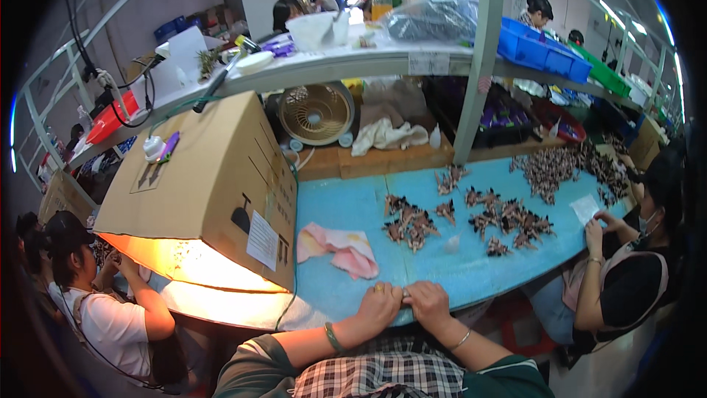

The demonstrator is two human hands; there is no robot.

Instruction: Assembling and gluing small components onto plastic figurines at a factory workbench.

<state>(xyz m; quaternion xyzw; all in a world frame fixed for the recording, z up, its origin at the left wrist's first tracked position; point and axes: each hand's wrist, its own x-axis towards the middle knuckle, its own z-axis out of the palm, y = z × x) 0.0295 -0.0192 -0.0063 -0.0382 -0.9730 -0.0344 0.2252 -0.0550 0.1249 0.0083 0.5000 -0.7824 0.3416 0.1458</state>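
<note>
The left hand (378, 305) and right hand (428, 302) meet at the near edge of a blue work surface (471, 273), fingers curled and fingertips together; whether they grip a small item cannot be told. Just beyond, left of centre, lies a crumpled pink-and-white cloth (342, 251). Clusters of small brown-and-black pieces (410, 223) lie farther across the surface, ahead and to the right, with a dense heap (549, 170) at far right. There a seated co-worker (626, 280) holds a pale packet (585, 209). At left, a cardboard box (236, 192), its opening brightly lit, blocks the surface behind it. Beyond, an upright post (482, 52) partly hides the laden shelf (353, 65).
</note>
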